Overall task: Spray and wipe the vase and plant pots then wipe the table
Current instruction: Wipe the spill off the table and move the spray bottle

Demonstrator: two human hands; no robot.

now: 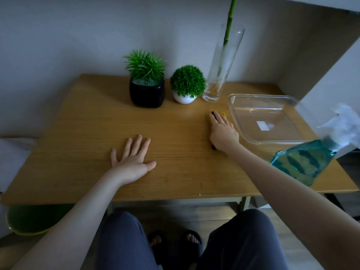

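The left hand [132,162] lies flat, palm down, fingers straight and slightly spread, thumb out to the side. Its bare forearm runs back toward the body. The right hand [224,131] reaches farther forward on a nearly straight bare arm, palm down, fingers extended and pressing on a yellow sponge [211,116], which shows just ahead of the fingertips and under the palm.
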